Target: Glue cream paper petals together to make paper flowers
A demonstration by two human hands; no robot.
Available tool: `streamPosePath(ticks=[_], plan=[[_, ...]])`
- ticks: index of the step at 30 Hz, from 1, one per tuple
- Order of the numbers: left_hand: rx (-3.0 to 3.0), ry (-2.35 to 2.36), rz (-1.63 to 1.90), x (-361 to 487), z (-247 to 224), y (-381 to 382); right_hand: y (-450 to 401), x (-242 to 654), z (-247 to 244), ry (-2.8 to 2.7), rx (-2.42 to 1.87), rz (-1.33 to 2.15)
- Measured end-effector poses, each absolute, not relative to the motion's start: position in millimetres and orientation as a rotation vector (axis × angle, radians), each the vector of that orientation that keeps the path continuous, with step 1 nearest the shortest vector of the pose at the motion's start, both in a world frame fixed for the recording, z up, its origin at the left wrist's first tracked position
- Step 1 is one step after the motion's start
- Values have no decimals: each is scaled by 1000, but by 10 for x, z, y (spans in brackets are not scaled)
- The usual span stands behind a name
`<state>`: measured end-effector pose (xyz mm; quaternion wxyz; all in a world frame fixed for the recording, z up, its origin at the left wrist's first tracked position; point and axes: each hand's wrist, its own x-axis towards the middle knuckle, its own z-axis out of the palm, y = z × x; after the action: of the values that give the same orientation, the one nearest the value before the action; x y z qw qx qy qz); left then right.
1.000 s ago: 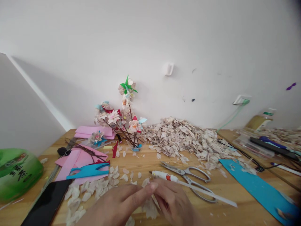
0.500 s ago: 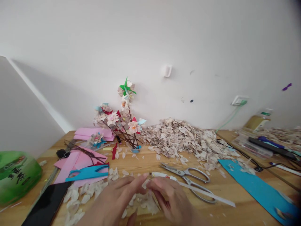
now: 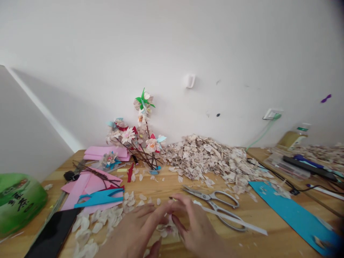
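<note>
the left hand (image 3: 134,229) and right hand (image 3: 196,231) stand close together over pale petals (image 3: 169,230), directly below the grip; whether either grip holds one cannot be told. scissors (image 3: 206,196) lie just right of the grip; loose petals (image 3: 97,227) border its left. bare desk (image 3: 255,211) opens farther right, up to a blue sheet (image 3: 290,215); ahead, a white wall (image 3: 228,43) bounds the rear edge.

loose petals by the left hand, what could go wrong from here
The left hand is close beside the loose petals, so a sideways sweep might scatter them. The right hand is near the scissors and could bump them; the white strip lies partly over them, so it might shift too.
</note>
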<state>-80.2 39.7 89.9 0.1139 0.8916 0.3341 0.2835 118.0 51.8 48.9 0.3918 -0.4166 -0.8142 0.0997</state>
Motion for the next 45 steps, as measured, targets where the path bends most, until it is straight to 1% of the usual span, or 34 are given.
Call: streamPosePath(ticks=[4,9,14,17,24,27,30,32,34,38,45], plan=[[2514,1022,831,-797,859,387,547,1128,540,-1968,-1124,684],[2405,1062,758,-788,811,388,601,1058,448,-1781,-1177,989],[2126,1144,750,-811,809,421,663,1024,348,-1534,-1078,1381],[1883,1105,780,-822,786,457,676,1021,372,-1571,-1039,1386],[1421,953,930,-819,678,534,674,1034,408,-1708,-1080,1112],[1115,865,971,-809,717,546,698,1040,393,-1632,-1099,1046],[888,851,945,-794,769,552,728,1024,370,-1498,-1093,1143],[853,881,962,-781,763,563,731,1000,360,-1469,-1080,1228],[879,909,1017,-763,721,582,713,973,363,-1355,-1060,1389],[950,918,1104,-710,661,604,652,927,385,-948,-991,1721],[901,884,1112,-602,746,514,622,877,406,-760,-971,1735]])
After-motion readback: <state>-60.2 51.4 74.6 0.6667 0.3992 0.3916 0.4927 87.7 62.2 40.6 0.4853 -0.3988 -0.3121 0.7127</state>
